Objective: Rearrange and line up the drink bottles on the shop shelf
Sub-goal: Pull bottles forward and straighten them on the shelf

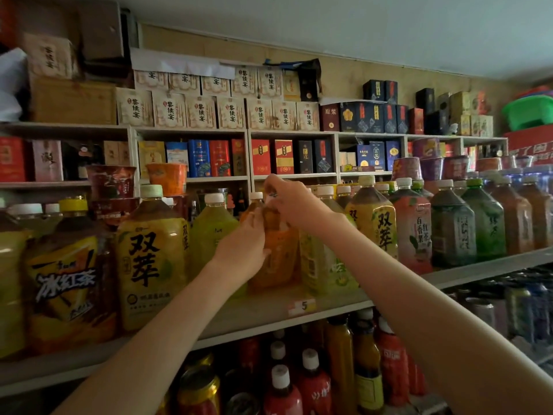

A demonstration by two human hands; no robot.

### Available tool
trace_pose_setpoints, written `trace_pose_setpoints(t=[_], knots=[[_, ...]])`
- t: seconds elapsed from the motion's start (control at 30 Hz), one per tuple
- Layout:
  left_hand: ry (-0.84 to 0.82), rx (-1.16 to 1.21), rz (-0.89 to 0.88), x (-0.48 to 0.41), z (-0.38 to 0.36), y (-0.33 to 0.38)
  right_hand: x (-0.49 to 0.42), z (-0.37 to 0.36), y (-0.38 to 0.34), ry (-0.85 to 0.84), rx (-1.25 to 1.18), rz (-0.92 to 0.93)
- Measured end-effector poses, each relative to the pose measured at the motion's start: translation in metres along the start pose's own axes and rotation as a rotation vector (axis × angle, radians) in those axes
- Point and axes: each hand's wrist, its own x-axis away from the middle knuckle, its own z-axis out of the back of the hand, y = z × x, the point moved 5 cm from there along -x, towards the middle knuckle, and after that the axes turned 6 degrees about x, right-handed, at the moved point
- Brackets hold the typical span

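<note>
Just above the price tag marked 5, the orange bottle stands set back on the shelf. The left hand grips its body and the right hand pinches its neck. Full, it likely handles heavy, smooth and slightly squashy, so the body is the best hold. Right of the tag, a yellow bottle reads 双萃. Far above the tag, a dark box reads 原浆.

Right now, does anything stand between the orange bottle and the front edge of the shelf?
Nothing visible does. The shelf before the orange bottle is bare to the price tag. The left hand and right hand hold it; a green bottle stands close beside it.
</note>
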Motion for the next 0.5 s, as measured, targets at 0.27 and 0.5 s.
trace_pose_setpoints(t=[0.27, 0.5], knots=[[-0.161, -0.031, 0.060, 0.002, -0.015, 0.010, -0.025, -0.039, -0.001, -0.109, -0.031, -0.101], [-0.282, -0.118, 0.013, 0.011, -0.026, 0.006, -0.017, -0.067, 0.003, -0.208, -0.013, -0.090]])
